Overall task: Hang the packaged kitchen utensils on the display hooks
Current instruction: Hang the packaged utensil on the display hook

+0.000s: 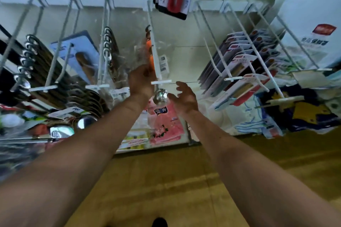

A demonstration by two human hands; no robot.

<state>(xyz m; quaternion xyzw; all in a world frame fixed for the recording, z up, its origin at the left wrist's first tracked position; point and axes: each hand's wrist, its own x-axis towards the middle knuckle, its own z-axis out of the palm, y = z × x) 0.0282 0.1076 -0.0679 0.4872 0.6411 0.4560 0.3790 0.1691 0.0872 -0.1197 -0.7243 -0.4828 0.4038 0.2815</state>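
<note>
One orange-handled steel ladle [160,96] in clear wrap is gripped by the left hand [141,79]; the right hand [184,96] is loosely open. Its light, slippery film seems best pinched high.

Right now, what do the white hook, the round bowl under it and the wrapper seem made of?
The hook looks like white-coated metal wire: thin, straight, matte. The round bowl: polished metal, likely steel, with mirror-like glints. The wrapper: clear thin plastic film, crinkled and see-through.

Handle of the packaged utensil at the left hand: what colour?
Orange. The handle sits in clear wrap just above the left hand; head view, the only one.
</note>
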